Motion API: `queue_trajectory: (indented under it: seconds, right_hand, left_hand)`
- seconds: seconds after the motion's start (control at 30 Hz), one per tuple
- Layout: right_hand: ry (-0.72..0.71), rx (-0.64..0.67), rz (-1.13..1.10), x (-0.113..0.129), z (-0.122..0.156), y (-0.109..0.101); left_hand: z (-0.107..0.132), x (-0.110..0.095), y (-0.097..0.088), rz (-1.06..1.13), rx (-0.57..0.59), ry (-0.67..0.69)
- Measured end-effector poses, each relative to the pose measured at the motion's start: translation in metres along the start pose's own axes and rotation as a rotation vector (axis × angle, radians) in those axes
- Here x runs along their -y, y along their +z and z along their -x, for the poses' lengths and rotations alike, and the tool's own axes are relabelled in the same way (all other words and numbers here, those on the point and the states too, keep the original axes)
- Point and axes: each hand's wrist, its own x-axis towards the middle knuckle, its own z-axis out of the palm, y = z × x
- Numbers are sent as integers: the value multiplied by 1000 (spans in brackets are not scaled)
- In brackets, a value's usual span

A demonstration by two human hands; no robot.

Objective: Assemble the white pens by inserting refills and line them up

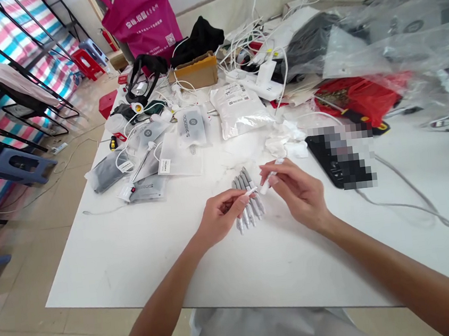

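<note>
White and slender, a small rod [251, 191] pokes from the left hand [223, 213], pinched between thumb and forefinger with the other fingers curled in below. A second white piece [265, 186], thicker and more tube-like, is gripped by the right hand [303, 192] between its thumb and fingertips, tilted so that its lower end comes near the tip of the rod. Whether the two ends touch, I cannot tell.

Just beneath and between the hands, a row of silver-grey pens [245, 179] lies side by side on the white surface [235, 273], slim cylinders with a dull metallic sheen and paler, glossier lower ends. The left hand covers part of the row.

Both forearms reach in from the near edge, slanting toward each other; the right wrist is bent slightly, its fingers pointing left.

Beyond the pens lie crumpled, thin white tissue-like wrapping [286, 140] and a puffy, shiny white plastic packet [240, 110]. Flat frosted pouches [192, 128] with dark print rest to the left. On the right sit a flat black device [324, 160], partly blurred, and a looped grey cable [408, 205].
</note>
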Motion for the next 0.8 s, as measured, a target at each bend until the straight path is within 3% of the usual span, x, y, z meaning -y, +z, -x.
queue_trajectory:
  seconds: [0.17, 0.47, 0.67, 0.8]
  right_hand:
    - [-18, -176, -46, 5, -3, 4]
    - [-78, -10, 27, -5, 8, 9]
    - [-119, 37, 126, -8, 7, 11]
    - [-71, 30, 205, -12, 6, 8]
  left_hand:
    - [0, 2, 2, -34, 5, -12]
    - [0, 1, -2, -234, 55, 52]
    - [1, 2, -12, -378, 178, 154]
    - [-7, 9, -17, -470, 90, 313]
